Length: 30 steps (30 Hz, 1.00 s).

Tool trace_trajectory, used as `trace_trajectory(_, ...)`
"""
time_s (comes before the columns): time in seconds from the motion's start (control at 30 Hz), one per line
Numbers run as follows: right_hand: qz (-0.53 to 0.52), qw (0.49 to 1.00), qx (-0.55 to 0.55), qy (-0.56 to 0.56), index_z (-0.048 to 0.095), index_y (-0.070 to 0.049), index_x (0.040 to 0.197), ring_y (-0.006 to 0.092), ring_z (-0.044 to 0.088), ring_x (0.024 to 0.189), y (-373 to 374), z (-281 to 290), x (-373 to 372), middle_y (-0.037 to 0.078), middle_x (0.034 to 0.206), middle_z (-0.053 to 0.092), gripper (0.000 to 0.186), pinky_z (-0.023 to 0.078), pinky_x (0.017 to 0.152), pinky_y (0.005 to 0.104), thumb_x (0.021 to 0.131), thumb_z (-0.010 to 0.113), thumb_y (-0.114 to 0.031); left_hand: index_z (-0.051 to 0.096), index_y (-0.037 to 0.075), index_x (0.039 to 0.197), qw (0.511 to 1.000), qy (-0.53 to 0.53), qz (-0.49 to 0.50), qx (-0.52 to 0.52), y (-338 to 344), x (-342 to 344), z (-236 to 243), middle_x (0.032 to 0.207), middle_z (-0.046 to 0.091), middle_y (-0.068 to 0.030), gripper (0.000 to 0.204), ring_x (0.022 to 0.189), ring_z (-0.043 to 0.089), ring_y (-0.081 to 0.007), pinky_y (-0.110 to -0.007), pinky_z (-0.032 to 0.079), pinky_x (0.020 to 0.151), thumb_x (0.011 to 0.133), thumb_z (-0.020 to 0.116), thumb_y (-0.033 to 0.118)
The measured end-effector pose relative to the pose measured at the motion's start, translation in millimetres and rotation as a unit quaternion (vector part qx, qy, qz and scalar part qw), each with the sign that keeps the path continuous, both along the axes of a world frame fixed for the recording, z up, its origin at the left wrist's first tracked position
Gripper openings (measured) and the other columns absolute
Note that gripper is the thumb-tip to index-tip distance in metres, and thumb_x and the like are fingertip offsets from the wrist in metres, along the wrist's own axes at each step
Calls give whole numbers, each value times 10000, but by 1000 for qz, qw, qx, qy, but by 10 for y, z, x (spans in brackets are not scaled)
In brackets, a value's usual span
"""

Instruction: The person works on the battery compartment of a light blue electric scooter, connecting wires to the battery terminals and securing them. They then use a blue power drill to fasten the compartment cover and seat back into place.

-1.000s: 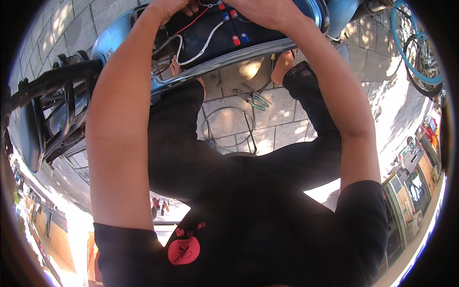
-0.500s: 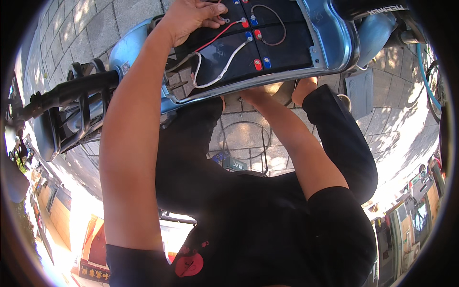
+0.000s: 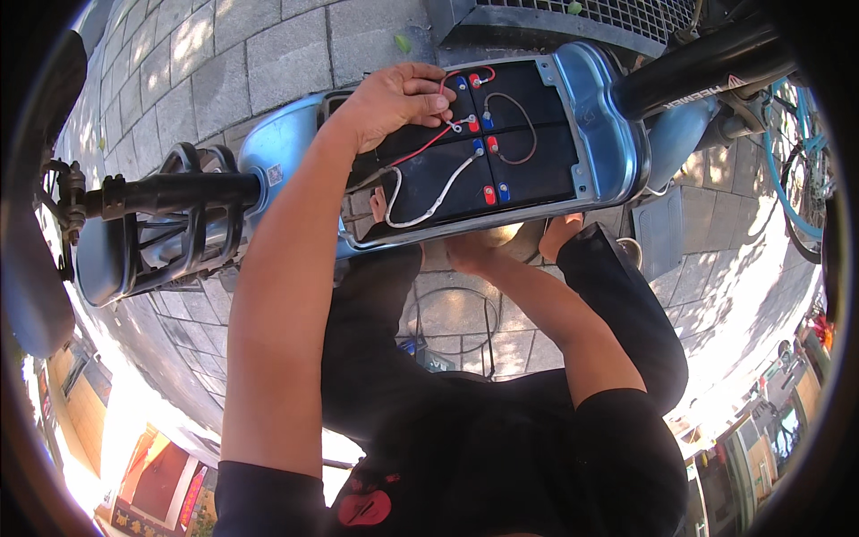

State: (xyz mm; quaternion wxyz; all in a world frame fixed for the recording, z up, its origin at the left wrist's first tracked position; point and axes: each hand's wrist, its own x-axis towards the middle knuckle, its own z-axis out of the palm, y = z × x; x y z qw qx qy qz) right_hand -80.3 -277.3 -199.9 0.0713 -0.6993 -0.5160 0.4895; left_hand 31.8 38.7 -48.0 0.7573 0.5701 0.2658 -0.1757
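My left hand (image 3: 398, 103) is over the far left of an open blue scooter battery compartment (image 3: 465, 225). Its thumb and fingers pinch a wire with a metal ring terminal (image 3: 456, 127), which sticks out beside the fingertips near a red battery terminal (image 3: 473, 126). Black batteries (image 3: 537, 170) fill the compartment, with red and blue terminals on top. A red wire (image 3: 419, 154), a white wire (image 3: 436, 208) and a dark looped wire (image 3: 534, 134) lie across them. My right hand (image 3: 467, 255) reaches under the compartment's near edge; its fingers are hidden.
Black handlebar-like tubes (image 3: 206, 192) stand left, and a thick black tube (image 3: 698, 72) runs right. A metal grate (image 3: 573, 22) lies beyond. A grey panel (image 3: 658, 228) and a cable loop (image 3: 447, 336) rest on the paving. A teal bicycle (image 3: 796, 201) is at far right.
The view has shifted, so the scooter sits lower in the picture. My left hand still pinches the wire, and its ring terminal is now closer to the red terminal. My right hand stays underneath.
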Motion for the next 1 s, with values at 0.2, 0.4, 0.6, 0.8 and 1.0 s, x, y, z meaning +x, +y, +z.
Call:
trace_trajectory(0.2, 23, 960, -73, 270, 787, -40, 1206, 396, 753, 1109, 86, 1920, 566, 191, 1219, 773, 298, 582, 986, 514, 996, 647, -198, 481, -28, 1594, 999, -1, 35, -22, 10, -4, 47, 1344, 733, -173, 697, 1051, 774, -223, -311, 649, 888, 1006, 824, 124)
trace_trajectory(0.4, -268, 920, 46, 282, 783, -11, 1227, 197, 765, 953, 454, 2865, 1468, 108, 1069, 787, 252, 616, 892, 342, 1000, 743, -114, 554, -46, 1538, 998, -30, 42, 23, 8, -38, 22, 1240, 780, -130, 595, 1010, 785, -193, -298, 641, 815, 1018, 799, 105)
trace_trajectory(0.6, -372, 908, 192, -6, 784, -2, 1207, 224, 758, 924, 871, 2185, 1944, 130, 1073, 788, 250, 604, 849, 339, 1008, 761, -152, 567, -33, 1537, 998, -51, 28, 32, -9, 1, -20, 1192, 775, -110, 598, 983, 776, -180, -289, 623, 807, 1002, 801, 96)
trace_trajectory(0.8, -347, 907, 235, -34, 793, -19, 1183, 220, 743, 897, 963, 1823, 1995, 113, 1017, 778, 233, 594, 825, 345, 1001, 778, -163, 580, -30, 1524, 998, -57, 37, 5, -6, -12, -57, 1177, 767, -114, 564, 951, 772, -183, -287, 621, 801, 1009, 780, 87)
trace_trajectory(1.0, -331, 918, 214, -49, 793, -10, 1181, 176, 752, 888, 1034, 1760, 1987, 108, 1006, 788, 217, 596, 823, 326, 1002, 781, -133, 574, -24, 1529, 997, -56, 45, -7, -12, -4, -87, 1209, 755, -120, 570, 939, 779, -191, -287, 627, 785, 1010, 784, 80)
